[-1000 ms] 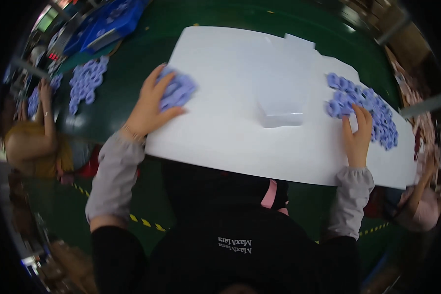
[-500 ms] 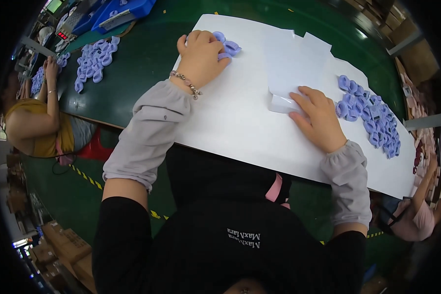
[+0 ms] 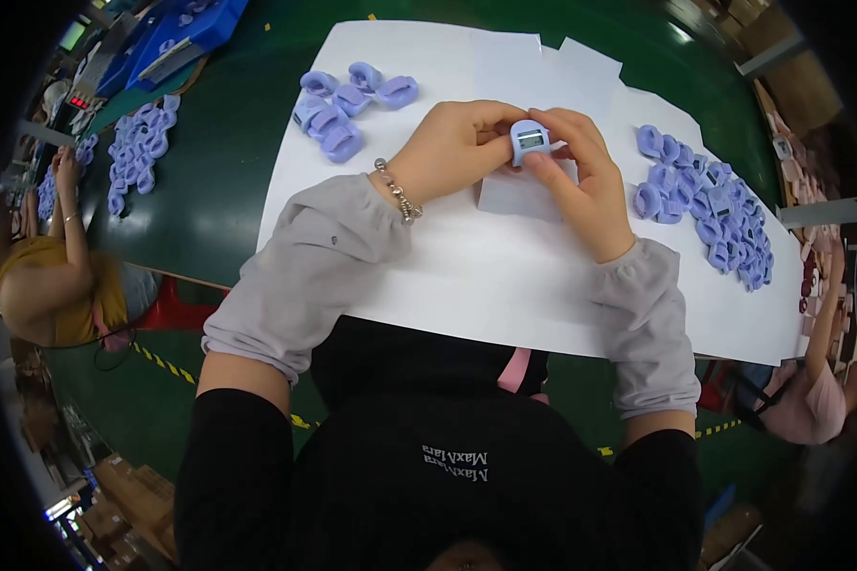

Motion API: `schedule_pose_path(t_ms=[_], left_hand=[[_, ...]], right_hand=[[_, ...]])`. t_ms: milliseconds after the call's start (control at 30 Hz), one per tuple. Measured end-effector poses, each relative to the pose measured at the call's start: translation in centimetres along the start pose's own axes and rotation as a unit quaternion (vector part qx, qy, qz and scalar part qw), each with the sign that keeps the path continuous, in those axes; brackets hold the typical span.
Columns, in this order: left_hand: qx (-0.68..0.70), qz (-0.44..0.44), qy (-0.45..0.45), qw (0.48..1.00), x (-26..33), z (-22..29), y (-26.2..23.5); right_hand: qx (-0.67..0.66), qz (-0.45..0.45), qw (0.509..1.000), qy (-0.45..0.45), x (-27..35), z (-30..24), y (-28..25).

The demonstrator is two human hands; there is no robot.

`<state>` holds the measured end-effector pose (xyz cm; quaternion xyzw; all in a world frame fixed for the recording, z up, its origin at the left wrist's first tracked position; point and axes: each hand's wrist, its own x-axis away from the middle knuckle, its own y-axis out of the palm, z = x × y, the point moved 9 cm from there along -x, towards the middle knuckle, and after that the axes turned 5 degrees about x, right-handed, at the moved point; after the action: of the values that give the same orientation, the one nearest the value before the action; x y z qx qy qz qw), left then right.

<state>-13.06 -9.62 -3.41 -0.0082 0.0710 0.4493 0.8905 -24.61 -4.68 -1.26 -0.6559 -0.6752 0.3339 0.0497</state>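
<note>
Between my two hands is a small lavender device (image 3: pixel 530 141) with a rounded top and a little grey display facing up. Fingers of my left hand (image 3: pixel 455 147) close on its left side. My right hand (image 3: pixel 586 181) pinches it from the right, thumb at the lower edge. Under the hands lies a glossy folded film (image 3: pixel 519 198), partly covered by them. Several similar lavender pieces (image 3: pixel 350 100) lie loose beyond my left hand. To the right of my right hand spreads a larger pile of lavender devices (image 3: pixel 709 205), some with displays showing.
A white sheet (image 3: pixel 419 276) covers the green table (image 3: pixel 195 233). Farther left are another lavender pile (image 3: pixel 141 147), blue bins (image 3: pixel 186 43) and a person in yellow (image 3: pixel 52 285). Another person in pink (image 3: pixel 805 404) sits at the right.
My left hand has come from the left group to the middle. My right hand has left the film's edge and lifted to meet it, and both now hold one device.
</note>
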Motion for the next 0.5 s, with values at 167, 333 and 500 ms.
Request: schedule_pose_path(t_ms=[167,333,500], left_hand=[[-0.021,0.066,-0.035,0.997,0.0,-0.8,-1.2],[0.036,0.041,-0.086,0.995,0.3,-1.8,-1.1],[0.116,-0.039,-0.059,0.991,0.5,-0.7,0.0]], right_hand=[[-0.055,-0.040,0.996,-0.052,0.3,-1.5,0.7],[-0.048,-0.028,0.994,-0.090,0.4,-1.9,0.6],[-0.008,-0.006,0.996,-0.090,0.6,-1.9,0.0]])
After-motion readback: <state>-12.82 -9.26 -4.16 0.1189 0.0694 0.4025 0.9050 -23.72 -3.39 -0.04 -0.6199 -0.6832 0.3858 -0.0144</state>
